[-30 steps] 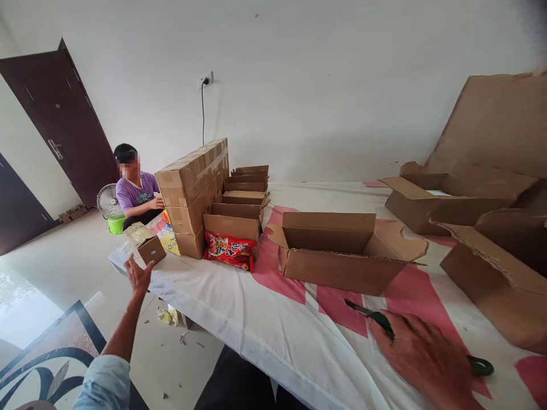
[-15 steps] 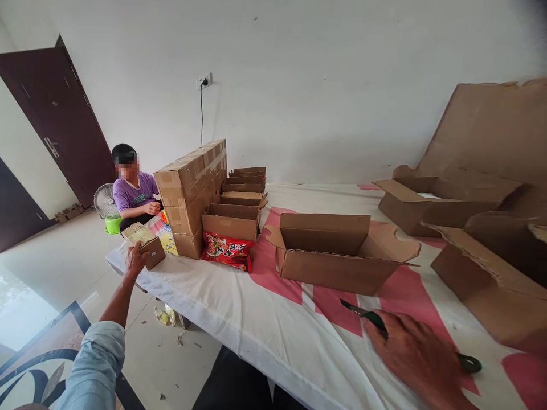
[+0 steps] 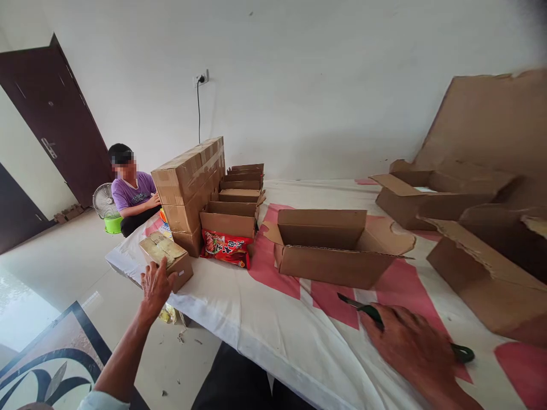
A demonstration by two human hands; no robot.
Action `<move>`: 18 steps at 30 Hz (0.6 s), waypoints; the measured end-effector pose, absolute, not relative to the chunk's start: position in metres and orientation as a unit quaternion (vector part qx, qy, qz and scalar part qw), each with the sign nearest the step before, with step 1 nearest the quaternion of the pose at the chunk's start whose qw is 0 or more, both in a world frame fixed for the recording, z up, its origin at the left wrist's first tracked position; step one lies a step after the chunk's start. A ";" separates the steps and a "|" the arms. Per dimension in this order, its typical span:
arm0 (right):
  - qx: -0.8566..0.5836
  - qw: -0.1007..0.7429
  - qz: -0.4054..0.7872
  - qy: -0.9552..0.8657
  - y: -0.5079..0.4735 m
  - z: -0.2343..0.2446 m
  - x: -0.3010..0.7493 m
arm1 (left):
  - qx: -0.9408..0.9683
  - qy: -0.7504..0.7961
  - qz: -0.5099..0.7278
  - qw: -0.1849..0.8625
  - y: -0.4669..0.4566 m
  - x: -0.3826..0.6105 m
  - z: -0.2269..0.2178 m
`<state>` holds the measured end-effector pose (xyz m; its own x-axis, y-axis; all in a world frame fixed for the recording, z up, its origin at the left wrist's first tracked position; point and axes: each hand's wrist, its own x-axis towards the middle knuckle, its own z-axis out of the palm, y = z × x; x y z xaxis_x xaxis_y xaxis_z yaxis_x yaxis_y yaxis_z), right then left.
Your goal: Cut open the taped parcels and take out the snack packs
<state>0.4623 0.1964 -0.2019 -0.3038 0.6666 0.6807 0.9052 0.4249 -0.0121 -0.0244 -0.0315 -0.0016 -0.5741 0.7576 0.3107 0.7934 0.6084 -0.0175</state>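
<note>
Touching small box [image 3: 175, 254], left of red bag [image 3: 225, 247], with left hand [image 3: 156, 286], fingers apart; gripping knife [image 3: 371, 313], right of red bag, with right hand [image 3: 413, 344]. Maybe steadying box; next needing firm hold.

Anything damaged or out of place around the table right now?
Yes. The open box nearest on the right has a ragged flap edge, as if ripped or roughly cut. Small scraps also lie scattered on the floor below the cloth-covered table, looking like dropped litter.
</note>
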 end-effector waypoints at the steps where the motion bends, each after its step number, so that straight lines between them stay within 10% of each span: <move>1: -0.501 0.310 -0.195 -0.784 0.196 -0.202 0.462 | -0.458 -0.876 -0.061 0.137 -0.034 -0.018 0.001; 18: -0.552 0.257 -0.112 -0.785 0.186 -0.180 0.455 | -0.428 -0.830 -0.357 -0.024 0.011 -0.137 0.023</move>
<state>0.4554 0.1860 -0.1797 -0.2584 0.8098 0.5267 0.9245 0.3654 -0.1082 -0.1374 0.0105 0.0225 -0.6328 0.7277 0.2647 0.6930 0.3798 0.6128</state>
